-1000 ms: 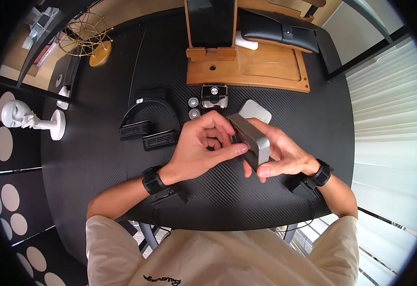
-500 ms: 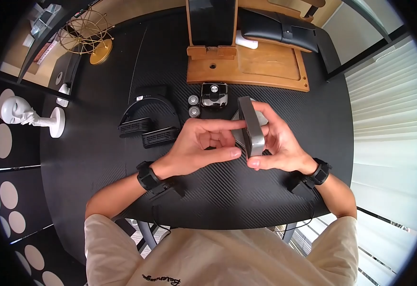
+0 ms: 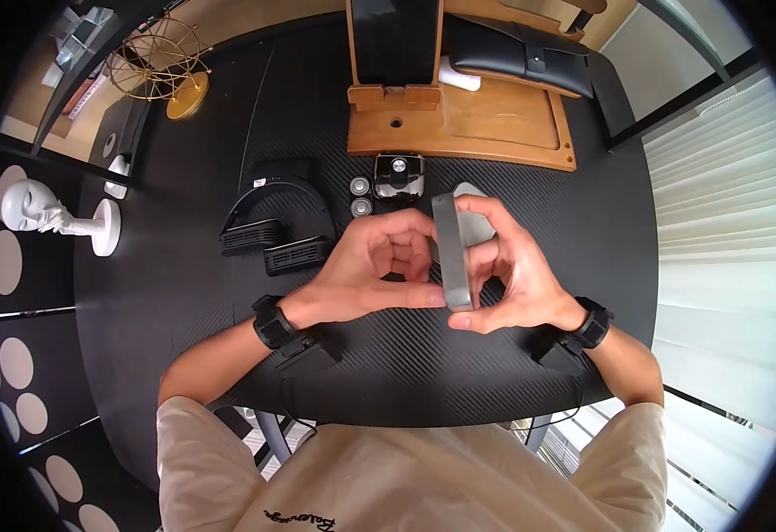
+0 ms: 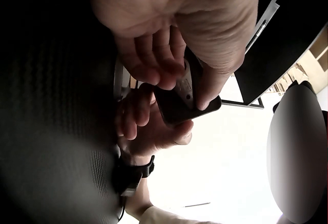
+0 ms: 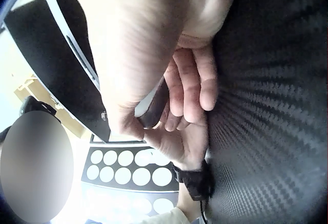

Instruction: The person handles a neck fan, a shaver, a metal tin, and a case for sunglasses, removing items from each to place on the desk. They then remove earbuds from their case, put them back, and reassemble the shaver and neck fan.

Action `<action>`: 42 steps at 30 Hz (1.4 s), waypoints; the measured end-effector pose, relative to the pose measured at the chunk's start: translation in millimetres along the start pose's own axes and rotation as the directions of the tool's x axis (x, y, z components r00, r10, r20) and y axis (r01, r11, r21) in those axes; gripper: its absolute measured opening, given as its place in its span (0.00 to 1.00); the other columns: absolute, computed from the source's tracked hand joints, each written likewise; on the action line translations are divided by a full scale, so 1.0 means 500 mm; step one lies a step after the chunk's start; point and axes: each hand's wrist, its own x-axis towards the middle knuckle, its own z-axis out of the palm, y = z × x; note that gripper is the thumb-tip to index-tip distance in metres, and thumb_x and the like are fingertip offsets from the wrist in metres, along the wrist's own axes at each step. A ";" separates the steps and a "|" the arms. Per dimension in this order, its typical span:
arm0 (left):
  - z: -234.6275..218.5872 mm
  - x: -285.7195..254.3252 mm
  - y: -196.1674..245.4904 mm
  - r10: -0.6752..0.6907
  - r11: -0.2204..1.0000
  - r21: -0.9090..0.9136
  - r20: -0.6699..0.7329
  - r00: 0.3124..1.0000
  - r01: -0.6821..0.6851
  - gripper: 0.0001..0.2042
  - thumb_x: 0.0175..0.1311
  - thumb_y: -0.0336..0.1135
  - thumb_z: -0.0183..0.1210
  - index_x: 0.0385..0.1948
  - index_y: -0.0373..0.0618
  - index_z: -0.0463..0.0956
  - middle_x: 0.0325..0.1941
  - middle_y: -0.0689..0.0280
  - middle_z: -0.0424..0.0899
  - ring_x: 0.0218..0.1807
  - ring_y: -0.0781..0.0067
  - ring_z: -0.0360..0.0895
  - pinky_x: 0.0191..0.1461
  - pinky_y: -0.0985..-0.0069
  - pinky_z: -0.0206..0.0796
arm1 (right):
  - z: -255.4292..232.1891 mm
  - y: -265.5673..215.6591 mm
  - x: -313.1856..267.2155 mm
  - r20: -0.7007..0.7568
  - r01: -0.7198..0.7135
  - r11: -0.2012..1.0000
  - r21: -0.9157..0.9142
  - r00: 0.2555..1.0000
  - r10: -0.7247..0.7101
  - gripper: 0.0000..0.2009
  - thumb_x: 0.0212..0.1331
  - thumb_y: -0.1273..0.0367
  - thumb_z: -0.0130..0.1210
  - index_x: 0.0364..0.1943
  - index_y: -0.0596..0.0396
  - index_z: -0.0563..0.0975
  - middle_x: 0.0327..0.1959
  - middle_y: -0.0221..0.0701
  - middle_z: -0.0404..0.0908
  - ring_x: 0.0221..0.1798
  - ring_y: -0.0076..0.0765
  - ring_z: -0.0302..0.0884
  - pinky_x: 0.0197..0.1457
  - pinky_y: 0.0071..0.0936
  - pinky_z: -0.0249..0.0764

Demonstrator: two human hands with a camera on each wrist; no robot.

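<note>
Above the desk, my right hand (image 3: 525, 275) grips a grey rectangular case (image 3: 450, 257) on edge, thumb at its near end and forefinger at the far end. My left hand (image 3: 370, 266) faces it from the other side, fingers bent. Its thumb and forefinger touch the case; in the left wrist view, the thumb presses near a light grey inner piece (image 4: 185, 87) with a small hole. A silver rounded plate (image 3: 475, 229) lies behind the right fingers, partly hidden. Beyond the hands sits a small glossy black device (image 3: 399, 177) with a round silver button, beside two round metal-topped pieces (image 3: 360, 197).
A black neck fan (image 3: 253, 236) lies left of the hands. A wooden stand (image 3: 503, 115) at the back holds a dark screen (image 3: 394, 44) and a black pouch (image 3: 521, 58). A gold wire wheel (image 3: 157, 62) and a white sculpture (image 3: 42, 208) stand left.
The case has turned from tilted to nearly upright in the head view and shifted slightly left and nearer since half a second ago. The left thumb has come against its near end.
</note>
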 end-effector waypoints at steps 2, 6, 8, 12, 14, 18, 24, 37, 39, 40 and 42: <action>0.001 0.001 0.004 0.009 1.000 -0.004 0.008 1.000 -0.009 0.22 0.54 0.25 0.73 0.49 0.37 0.74 0.30 0.73 0.78 0.33 0.86 0.75 0.40 0.84 0.72 | 0.002 0.000 -0.001 0.008 0.012 1.000 -0.019 1.000 -0.012 0.52 0.42 0.76 0.75 0.71 0.54 0.50 0.30 0.30 0.85 0.31 0.24 0.83 0.37 0.22 0.80; 0.002 0.001 0.007 0.018 0.999 0.046 0.016 1.000 -0.018 0.21 0.53 0.25 0.74 0.47 0.39 0.74 0.30 0.74 0.78 0.33 0.87 0.74 0.39 0.84 0.71 | 0.002 -0.001 -0.002 0.028 0.026 0.997 -0.071 0.999 -0.024 0.53 0.42 0.76 0.75 0.71 0.54 0.49 0.30 0.30 0.84 0.31 0.25 0.83 0.38 0.24 0.80; 0.008 -0.001 0.006 0.003 1.000 0.004 -0.032 0.999 -0.003 0.17 0.53 0.25 0.74 0.41 0.41 0.76 0.30 0.74 0.78 0.33 0.87 0.74 0.37 0.85 0.69 | 0.004 -0.007 -0.003 0.020 0.019 0.998 -0.058 1.000 -0.018 0.53 0.42 0.76 0.74 0.72 0.54 0.49 0.32 0.32 0.85 0.35 0.26 0.85 0.42 0.26 0.80; 0.023 -0.009 0.003 0.013 0.998 0.069 -0.062 0.998 -0.009 0.10 0.55 0.24 0.72 0.26 0.42 0.76 0.30 0.73 0.77 0.34 0.87 0.75 0.38 0.85 0.70 | -0.016 0.023 0.008 -0.103 0.136 0.989 0.050 0.986 -0.130 0.49 0.46 0.75 0.74 0.70 0.56 0.51 0.29 0.31 0.86 0.28 0.23 0.83 0.35 0.22 0.81; 0.025 -0.006 -0.001 0.027 0.999 0.035 -0.085 0.996 -0.024 0.10 0.56 0.23 0.71 0.27 0.41 0.75 0.31 0.72 0.77 0.35 0.86 0.76 0.39 0.84 0.71 | -0.011 0.019 0.008 -0.098 0.164 0.985 0.051 0.983 -0.158 0.49 0.47 0.75 0.73 0.71 0.55 0.51 0.29 0.31 0.86 0.28 0.23 0.83 0.35 0.21 0.81; 0.016 -0.002 0.008 -0.025 0.995 -0.103 -0.091 0.996 0.015 0.08 0.59 0.21 0.67 0.29 0.40 0.74 0.34 0.70 0.78 0.37 0.84 0.78 0.44 0.82 0.75 | -0.040 0.015 0.004 -0.150 0.209 0.978 0.013 0.967 -0.205 0.49 0.47 0.75 0.74 0.71 0.55 0.51 0.29 0.30 0.85 0.29 0.22 0.83 0.35 0.21 0.80; 0.005 -0.002 0.001 -0.060 0.996 -0.075 -0.041 0.997 0.057 0.09 0.62 0.22 0.63 0.28 0.41 0.70 0.34 0.68 0.73 0.32 0.82 0.72 0.31 0.83 0.66 | -0.137 -0.086 -0.020 -0.209 -0.175 0.848 -0.501 0.975 0.078 0.47 0.46 0.68 0.75 0.70 0.57 0.57 0.19 0.30 0.80 0.24 0.26 0.81 0.32 0.22 0.75; -0.004 0.000 -0.003 -0.099 0.985 -0.144 -0.046 0.994 0.091 0.06 0.67 0.27 0.60 0.31 0.40 0.71 0.35 0.66 0.75 0.32 0.80 0.74 0.33 0.78 0.72 | -0.125 -0.133 -0.053 -0.261 -0.244 0.432 -0.868 0.965 0.021 0.41 0.46 0.63 0.75 0.66 0.53 0.65 0.13 0.33 0.76 0.17 0.36 0.78 0.26 0.28 0.69; 0.001 0.000 0.008 -0.113 0.983 -0.154 -0.062 0.992 0.102 0.06 0.68 0.28 0.59 0.32 0.39 0.72 0.36 0.65 0.76 0.33 0.78 0.76 0.34 0.77 0.74 | -0.101 -0.174 -0.050 -0.263 -0.244 0.531 -0.811 0.964 0.042 0.37 0.50 0.60 0.73 0.62 0.56 0.67 0.14 0.34 0.77 0.18 0.37 0.80 0.26 0.29 0.71; 0.004 0.002 0.011 -0.131 0.979 -0.166 -0.073 0.989 0.117 0.05 0.69 0.29 0.58 0.34 0.38 0.73 0.37 0.64 0.78 0.33 0.76 0.78 0.35 0.76 0.75 | -0.090 -0.185 -0.049 -0.266 -0.247 0.625 -0.740 0.962 0.065 0.33 0.54 0.57 0.70 0.59 0.58 0.69 0.15 0.35 0.78 0.20 0.39 0.81 0.26 0.29 0.73; 0.004 0.002 0.012 -0.117 0.979 -0.172 -0.056 0.992 0.106 0.06 0.70 0.31 0.58 0.35 0.37 0.73 0.37 0.62 0.80 0.35 0.74 0.81 0.38 0.76 0.76 | -0.074 -0.159 -0.044 -0.155 -0.151 0.704 -0.694 0.986 0.059 0.30 0.56 0.56 0.69 0.57 0.57 0.71 0.14 0.34 0.77 0.20 0.36 0.81 0.24 0.27 0.72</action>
